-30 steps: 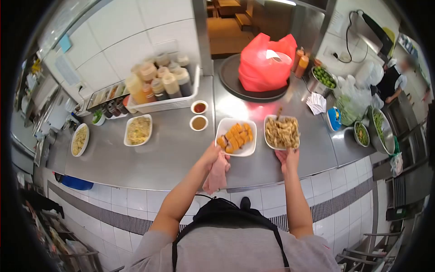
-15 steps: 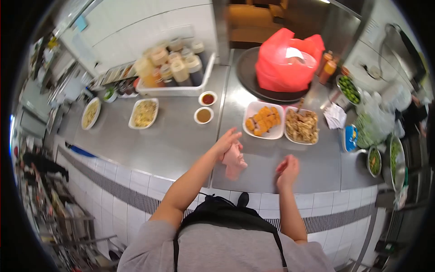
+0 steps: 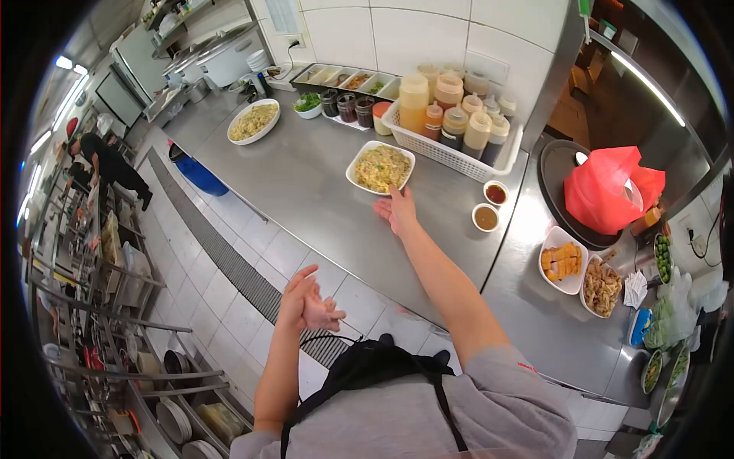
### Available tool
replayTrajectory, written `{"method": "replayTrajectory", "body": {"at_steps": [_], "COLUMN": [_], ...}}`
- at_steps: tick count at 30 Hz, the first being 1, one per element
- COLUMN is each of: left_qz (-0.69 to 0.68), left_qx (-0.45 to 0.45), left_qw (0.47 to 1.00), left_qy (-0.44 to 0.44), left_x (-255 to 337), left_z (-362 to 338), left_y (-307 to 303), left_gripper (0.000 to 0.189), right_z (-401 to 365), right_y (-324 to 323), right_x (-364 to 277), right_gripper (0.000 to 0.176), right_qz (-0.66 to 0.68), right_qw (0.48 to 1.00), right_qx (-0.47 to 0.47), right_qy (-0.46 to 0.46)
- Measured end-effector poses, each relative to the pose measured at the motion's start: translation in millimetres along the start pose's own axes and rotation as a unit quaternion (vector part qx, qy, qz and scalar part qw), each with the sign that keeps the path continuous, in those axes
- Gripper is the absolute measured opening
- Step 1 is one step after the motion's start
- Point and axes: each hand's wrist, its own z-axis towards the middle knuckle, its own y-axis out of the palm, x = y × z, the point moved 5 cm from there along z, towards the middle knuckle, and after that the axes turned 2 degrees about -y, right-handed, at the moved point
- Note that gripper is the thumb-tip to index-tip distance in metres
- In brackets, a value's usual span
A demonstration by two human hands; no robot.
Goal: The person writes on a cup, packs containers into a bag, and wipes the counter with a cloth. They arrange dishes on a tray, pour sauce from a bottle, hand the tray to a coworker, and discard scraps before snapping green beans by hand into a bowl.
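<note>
"Two hands to log. Left first?"

"Left hand (image 3: 307, 300): off the counter, over the floor tiles (image 3: 229, 283), fingers loosely curled. Can't tell if it pinches something pinkish."

"Right?"

"Right hand (image 3: 397, 212): spread flat on the steel counter (image 3: 306, 183), fingertips at the near rim of the fried-rice plate (image 3: 380, 167). The arm is at long reach, probably because the plate stands deep, just before the sauce-bottle basket (image 3: 451, 149)."

"Labels?"

"None legible. The red bag (image 3: 608, 191) bears a white slip, unreadable."
</note>
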Motion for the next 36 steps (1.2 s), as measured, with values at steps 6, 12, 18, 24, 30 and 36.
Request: {"method": "replayTrajectory", "body": {"at_steps": [6,12,18,24,30,36], "left_qz": [-0.015,0.027,0.087,0.13,0.171,0.18], "left_qx": [0.021,-0.114,-0.282,-0.415,-0.481,-0.496], "left_qw": [1.0,0.992,0.951,0.885,0.829,0.815], "left_qy": [0.006,-0.038,-0.096,-0.168,-0.227,-0.241], "left_x": [20.6,20.7,-18.2,-73.5,-110.7,-153.5], "left_z": [9.4,42.5,59.2,30.2,-15.4,-54.3], "left_y": [-38.9,17.4,116.9,209.3,250.9,278.4], "left_gripper": [0.034,0.036,0.034,0.034,0.033,0.032], "right_z": [13.3,-120.5,-275.0,-357.6,-380.1,-409.9], "right_y": [-1.1,-85.8,-213.2,-335.7,-397.0,-404.2], "right_x": [5.5,10.8,-7.8,-33.6,-73.0,-80.1], "right_gripper": [0.032,0.03,0.033,0.032,0.03,0.046], "right_qz": [0.089,0.126,0.1,0.071,0.062,0.119], "right_qw": [0.992,0.989,0.973,0.952,0.946,0.922], "right_qx": [0.039,-0.017,0.157,0.249,0.268,0.313], "right_qy": [-0.087,-0.069,-0.14,-0.166,-0.174,-0.192]}}
